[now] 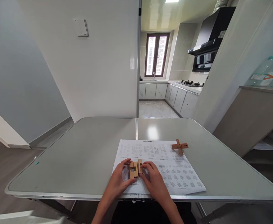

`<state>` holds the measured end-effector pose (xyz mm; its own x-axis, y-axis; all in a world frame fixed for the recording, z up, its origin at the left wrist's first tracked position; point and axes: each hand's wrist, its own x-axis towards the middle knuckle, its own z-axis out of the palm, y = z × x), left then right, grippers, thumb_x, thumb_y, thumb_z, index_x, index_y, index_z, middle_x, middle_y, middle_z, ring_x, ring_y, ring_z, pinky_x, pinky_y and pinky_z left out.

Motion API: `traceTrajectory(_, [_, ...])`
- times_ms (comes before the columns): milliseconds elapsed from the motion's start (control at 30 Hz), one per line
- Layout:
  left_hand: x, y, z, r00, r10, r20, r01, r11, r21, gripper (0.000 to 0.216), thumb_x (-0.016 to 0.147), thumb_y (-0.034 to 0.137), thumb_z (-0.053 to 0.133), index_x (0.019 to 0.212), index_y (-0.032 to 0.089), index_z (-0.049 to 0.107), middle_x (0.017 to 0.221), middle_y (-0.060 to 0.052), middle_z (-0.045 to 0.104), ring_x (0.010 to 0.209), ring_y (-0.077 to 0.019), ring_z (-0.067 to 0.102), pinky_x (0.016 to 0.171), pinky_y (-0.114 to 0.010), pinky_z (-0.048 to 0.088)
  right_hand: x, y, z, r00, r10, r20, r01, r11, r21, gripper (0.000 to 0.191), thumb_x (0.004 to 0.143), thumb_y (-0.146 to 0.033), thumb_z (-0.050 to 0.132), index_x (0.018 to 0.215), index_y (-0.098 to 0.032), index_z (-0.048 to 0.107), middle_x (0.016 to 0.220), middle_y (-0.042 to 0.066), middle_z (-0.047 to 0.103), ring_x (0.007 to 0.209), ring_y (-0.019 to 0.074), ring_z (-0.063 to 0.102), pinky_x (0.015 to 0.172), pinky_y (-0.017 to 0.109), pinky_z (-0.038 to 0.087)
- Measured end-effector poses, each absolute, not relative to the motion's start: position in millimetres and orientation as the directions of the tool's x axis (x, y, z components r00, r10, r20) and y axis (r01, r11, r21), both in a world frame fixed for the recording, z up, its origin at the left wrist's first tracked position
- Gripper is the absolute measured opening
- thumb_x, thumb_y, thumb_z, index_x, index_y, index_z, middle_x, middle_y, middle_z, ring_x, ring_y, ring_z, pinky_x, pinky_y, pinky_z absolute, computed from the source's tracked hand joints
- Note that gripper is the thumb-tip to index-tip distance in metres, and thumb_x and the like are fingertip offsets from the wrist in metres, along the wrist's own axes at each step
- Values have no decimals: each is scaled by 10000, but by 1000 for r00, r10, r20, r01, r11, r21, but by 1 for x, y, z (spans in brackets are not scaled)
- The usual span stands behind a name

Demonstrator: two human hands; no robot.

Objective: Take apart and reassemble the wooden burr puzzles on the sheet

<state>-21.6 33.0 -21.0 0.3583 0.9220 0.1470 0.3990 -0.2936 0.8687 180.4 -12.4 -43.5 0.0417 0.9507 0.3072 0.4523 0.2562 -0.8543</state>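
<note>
My left hand (120, 178) is closed round a small group of notched wooden puzzle blocks (132, 174), its thumb at the near side and its fingers at the far side. A dark gap shows in the middle of these blocks. Just to their right, my right hand (153, 179) pinches a single upright wooden puzzle block (140, 166) between thumb and fingers. Both hands are over a printed instruction sheet (150, 161) covered with small line diagrams. On the sheet's far right corner lies a brown cross-shaped wooden puzzle (179, 146).
The sheet lies on a grey folding table (92, 155) with a metal edge and a centre seam. A white wall (99, 77) rises behind its left half. Plastic bottles (266, 73) stand on a cabinet at the right. A kitchen counter (183, 88) shows beyond the doorway.
</note>
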Motion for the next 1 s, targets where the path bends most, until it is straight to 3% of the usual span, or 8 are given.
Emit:
traceTrajectory(133, [-20,31,-12,344,928,143,377,-276,884,708,740,274,834,1379,290,527,1399,-98,628,1310,-322,572,1126,-516,414,185,-13,-41,58,954,294,354,255,-900,104,981,-308,569,1054,-263,629,1127,64,661,996,251,670,848,367,537])
traceTrajectory(300, [-19,32,-11,285,938,195,307,-282,909,730,755,289,830,1398,285,483,1408,-107,622,1336,-312,555,1109,-496,419,191,-13,-39,95,975,199,81,192,-978,295,972,-504,617,1125,-252,601,1100,73,718,885,247,730,743,332,531])
traceTrajectory(467, [-20,30,-10,230,951,209,283,-270,920,700,767,320,832,1383,284,500,1435,-116,604,1287,-324,587,1070,-499,458,196,-13,-33,91,985,144,-223,161,-961,363,942,-552,660,1096,-233,583,1175,121,715,871,254,739,719,337,519])
traceTrajectory(567, [-20,25,-11,244,949,200,137,-238,962,693,797,372,816,1398,282,482,1462,-128,582,1266,-316,605,1074,-491,481,201,-17,-30,106,989,104,-324,133,-937,398,940,-558,663,1139,-221,594,1131,133,733,807,240,716,693,340,501])
traceTrajectory(700, [-14,17,-14,274,940,203,-12,-208,978,717,801,401,815,1408,276,455,1486,-135,553,1241,-307,625,1074,-479,513,203,-23,-29,121,988,100,-374,138,-917,475,957,-547,643,1302,-228,575,1005,106,747,719,200,646,707,354,492])
traceTrajectory(833, [-4,13,-14,308,935,175,30,-194,981,725,820,377,792,1442,302,427,1510,-110,523,1254,-299,625,1095,-491,513,201,-23,-30,61,992,110,-353,125,-927,436,941,-581,633,1186,-221,657,983,96,718,739,203,618,711,358,492])
traceTrajectory(1000, [6,8,-14,347,921,176,77,-215,973,702,825,335,781,1441,316,444,1493,-79,551,1257,-277,637,1142,-465,476,200,-25,-24,65,993,103,-333,119,-935,365,911,-551,697,1071,-231,623,935,57,693,739,189,608,720,341,497])
